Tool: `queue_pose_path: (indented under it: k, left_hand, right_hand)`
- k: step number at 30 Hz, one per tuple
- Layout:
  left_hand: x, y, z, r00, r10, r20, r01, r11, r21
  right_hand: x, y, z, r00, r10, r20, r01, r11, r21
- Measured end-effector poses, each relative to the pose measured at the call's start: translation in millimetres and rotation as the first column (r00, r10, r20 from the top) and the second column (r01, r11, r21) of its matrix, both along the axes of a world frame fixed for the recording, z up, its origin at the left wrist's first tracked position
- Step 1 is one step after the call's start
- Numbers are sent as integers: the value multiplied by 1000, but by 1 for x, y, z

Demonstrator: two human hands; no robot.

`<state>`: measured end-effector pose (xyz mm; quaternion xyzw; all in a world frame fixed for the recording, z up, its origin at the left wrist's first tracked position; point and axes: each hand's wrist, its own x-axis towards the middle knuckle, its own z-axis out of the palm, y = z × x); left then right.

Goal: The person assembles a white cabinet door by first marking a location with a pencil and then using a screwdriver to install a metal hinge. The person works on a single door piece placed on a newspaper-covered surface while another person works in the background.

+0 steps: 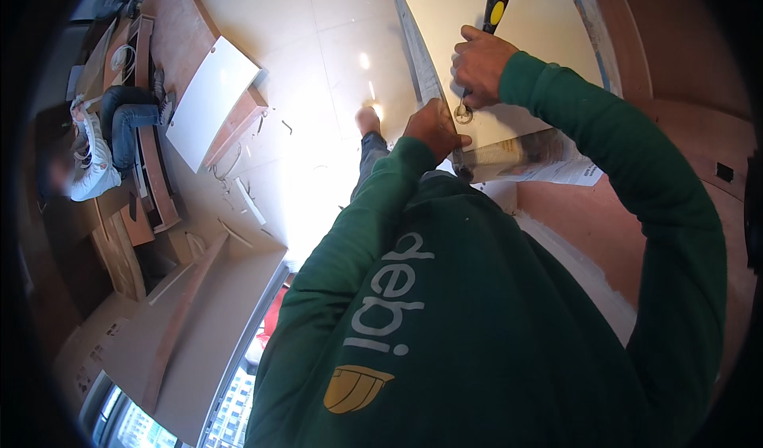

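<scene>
A white panel (pixel 531 21) lies in front of me, with its near corner next to my hands. My right hand (pixel 483 63) is closed round a screwdriver (pixel 497 5) with a black and yellow handle. The handle sticks up above the fist, and the shaft slants down toward a round metal fitting (pixel 463 115) set near the panel's edge. My left hand (pixel 433 130) is closed on the panel's edge beside the fitting, its thumb lying by the corner. Whether the screwdriver's tip touches a screw is too small to tell.
Crumpled printed paper (pixel 560 159) lies under the panel's near edge. A wooden frame (pixel 628 47) runs along the right. Another white panel (pixel 213 102) leans on boards at the left, with scraps on the floor (pixel 274 47). A person (pixel 99 162) sits at the far left.
</scene>
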<state>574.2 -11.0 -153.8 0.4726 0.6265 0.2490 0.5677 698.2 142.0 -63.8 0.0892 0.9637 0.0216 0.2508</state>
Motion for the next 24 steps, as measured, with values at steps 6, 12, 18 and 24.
queue_pose_path:
  k: [6, 12, 18, 24]
  left_hand:
    - [-1, 0, -3, 1000, -6, -24, 7, 999, 32]
    - [-4, 2, -2, 1000, -16, -27, 18, 997, 82]
    - [-1, -1, -8, 999, -15, -49, 21, 991, 129]
    - [-4, 0, -8, 1000, -14, -14, 15, 994, 104]
  right_hand:
    - [-5, 4, 3, 998, 55, 27, -55, 998, -17]
    - [7, -4, 3, 993, 49, -107, -54, 998, -43]
    - [16, -22, -19, 988, -66, -139, 67, 998, 2]
    - [8, -16, -19, 989, -81, -125, 74, 995, -61]
